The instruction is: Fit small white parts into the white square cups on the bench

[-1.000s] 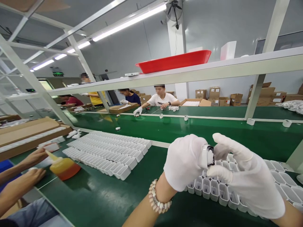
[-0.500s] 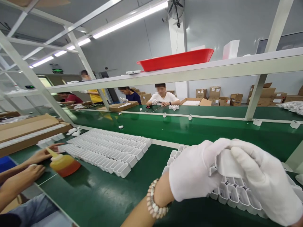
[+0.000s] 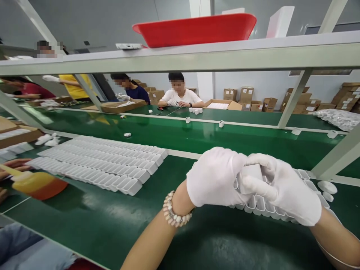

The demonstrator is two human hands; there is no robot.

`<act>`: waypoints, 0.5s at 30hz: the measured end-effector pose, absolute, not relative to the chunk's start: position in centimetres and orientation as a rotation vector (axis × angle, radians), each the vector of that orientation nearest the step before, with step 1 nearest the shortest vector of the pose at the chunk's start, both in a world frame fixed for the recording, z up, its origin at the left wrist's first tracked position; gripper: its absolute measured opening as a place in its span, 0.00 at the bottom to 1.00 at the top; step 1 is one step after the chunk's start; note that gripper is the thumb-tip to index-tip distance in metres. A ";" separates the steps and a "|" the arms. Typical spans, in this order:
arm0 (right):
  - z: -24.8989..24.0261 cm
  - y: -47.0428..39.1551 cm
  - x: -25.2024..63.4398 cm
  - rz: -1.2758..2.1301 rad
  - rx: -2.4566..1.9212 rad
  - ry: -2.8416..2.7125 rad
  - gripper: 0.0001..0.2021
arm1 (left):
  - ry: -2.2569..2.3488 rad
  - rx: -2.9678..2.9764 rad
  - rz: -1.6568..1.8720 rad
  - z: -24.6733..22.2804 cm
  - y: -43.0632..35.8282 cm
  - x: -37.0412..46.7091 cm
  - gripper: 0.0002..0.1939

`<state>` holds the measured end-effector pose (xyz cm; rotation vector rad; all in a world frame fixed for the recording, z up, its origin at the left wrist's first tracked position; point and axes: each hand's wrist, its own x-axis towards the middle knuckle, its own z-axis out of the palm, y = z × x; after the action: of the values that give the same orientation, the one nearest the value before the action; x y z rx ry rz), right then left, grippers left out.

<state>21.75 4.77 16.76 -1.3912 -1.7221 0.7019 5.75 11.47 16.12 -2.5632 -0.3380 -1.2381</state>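
Observation:
My left hand (image 3: 216,177), in a white glove with a beaded bracelet at the wrist, is closed around one side of a small white plastic case (image 3: 252,173). From the other side my right hand (image 3: 287,187), gloved too, grips the same case with thumb and fingers. Much of the case is hidden by the gloves. Below and behind both hands stand rows of open white cases (image 3: 260,204) on the green table (image 3: 157,225). A larger block of white cases (image 3: 107,161) lies in rows to the left.
A yellow squeeze bottle (image 3: 39,184) with orange contents lies at the left, near another person's hand (image 3: 18,164). Round white pieces (image 3: 327,187) rest at the right. Overhead runs a shelf (image 3: 180,60) with a red tray (image 3: 197,30). Co-workers sit across the green belt.
My view has shifted right and down, bringing the shelf lower and larger. Both hands still hold the case; my right fingers have moved lower around it.

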 end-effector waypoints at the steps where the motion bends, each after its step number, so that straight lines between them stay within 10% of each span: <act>1: 16.8 4.7 21.8 0.739 -1.388 -1.738 0.09 | -0.309 -2.510 -1.256 16.1 11.6 5.6 0.11; 15: 16.9 8.4 27.7 0.359 -1.533 -1.439 0.19 | -0.750 -3.182 -0.788 15.1 7.4 9.5 0.12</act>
<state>27.66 8.45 16.88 -1.5334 -1.4392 0.3590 9.53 7.40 15.09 -3.1823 -0.7499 -0.7880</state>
